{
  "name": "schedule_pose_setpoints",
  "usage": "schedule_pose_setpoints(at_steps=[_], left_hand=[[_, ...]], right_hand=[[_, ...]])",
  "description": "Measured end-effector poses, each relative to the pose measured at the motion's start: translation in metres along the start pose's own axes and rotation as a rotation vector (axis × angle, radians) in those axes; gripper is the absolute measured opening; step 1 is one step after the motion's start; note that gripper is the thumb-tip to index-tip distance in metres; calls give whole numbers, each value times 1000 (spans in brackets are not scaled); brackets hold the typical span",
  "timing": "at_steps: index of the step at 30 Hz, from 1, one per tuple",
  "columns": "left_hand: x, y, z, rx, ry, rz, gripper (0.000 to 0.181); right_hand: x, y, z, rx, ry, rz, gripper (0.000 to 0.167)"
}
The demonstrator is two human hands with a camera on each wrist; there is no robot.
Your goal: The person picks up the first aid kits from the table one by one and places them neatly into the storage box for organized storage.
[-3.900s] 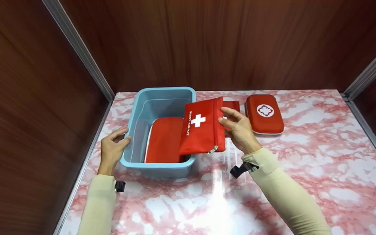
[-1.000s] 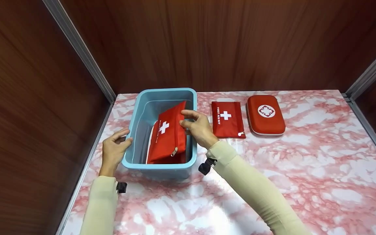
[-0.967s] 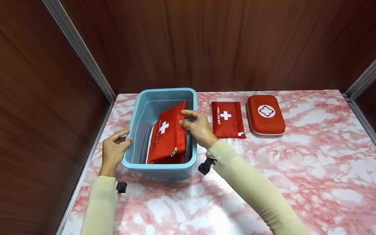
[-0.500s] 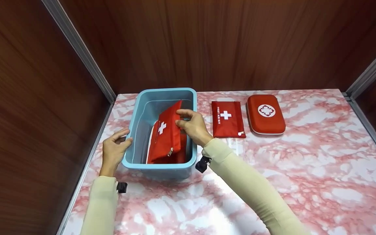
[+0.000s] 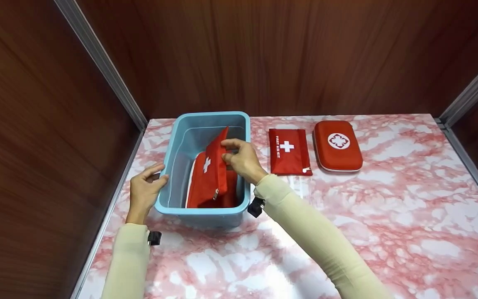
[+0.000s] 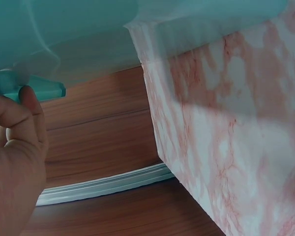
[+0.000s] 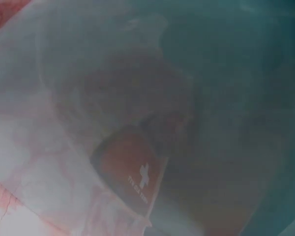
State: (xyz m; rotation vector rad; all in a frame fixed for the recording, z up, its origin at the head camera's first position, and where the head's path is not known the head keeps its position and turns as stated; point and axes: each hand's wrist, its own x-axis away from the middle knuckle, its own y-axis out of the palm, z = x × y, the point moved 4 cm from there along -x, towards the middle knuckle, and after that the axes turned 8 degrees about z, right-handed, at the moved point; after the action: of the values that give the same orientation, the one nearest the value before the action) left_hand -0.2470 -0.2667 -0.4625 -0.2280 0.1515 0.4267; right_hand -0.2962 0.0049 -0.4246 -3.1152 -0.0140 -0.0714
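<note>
In the head view, my right hand pinches the zipped edge of a red first aid pouch, which stands tilted inside the light blue bin. A red case with a white edge lies beneath it, partly covered. At the bin's left side, my left hand grips the rim between thumb and fingers. That grip shows in the left wrist view too, with the hand on the rim. The right wrist view is hazy; a red pouch with a white cross is faintly visible there.
To the right of the bin, a second first aid pouch lies flat on the marbled table. Beside it sits a red hard case with a white emblem. Wood panels enclose the back and sides.
The right hand has carried the pouch leftward from above the bin's right side down into the bin, tilting it steeper lately. The left hand keeps its place on the rim.
</note>
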Motion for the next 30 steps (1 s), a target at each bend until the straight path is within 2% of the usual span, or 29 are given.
schedule_pose_setpoints(at_steps=[3, 9, 14, 21, 23, 30], left_hand=[[0, 1, 0, 12, -11, 2, 34], [0, 1, 0, 8, -14, 7, 33], [1, 0, 1, 2, -5, 14, 32], [1, 0, 2, -3, -26, 2, 33], [3, 0, 5, -3, -33, -4, 33], [14, 0, 33, -9, -8, -26, 33]], right_hand=[[0, 1, 0, 3, 11, -14, 36], [-1, 0, 0, -77, 55, -20, 37], [-1, -4, 0, -114, 55, -20, 36], [0, -13, 0, -152, 88, -39, 37], [0, -16, 0, -160, 91, -33, 37], [-3, -26, 0, -166, 74, -22, 37]])
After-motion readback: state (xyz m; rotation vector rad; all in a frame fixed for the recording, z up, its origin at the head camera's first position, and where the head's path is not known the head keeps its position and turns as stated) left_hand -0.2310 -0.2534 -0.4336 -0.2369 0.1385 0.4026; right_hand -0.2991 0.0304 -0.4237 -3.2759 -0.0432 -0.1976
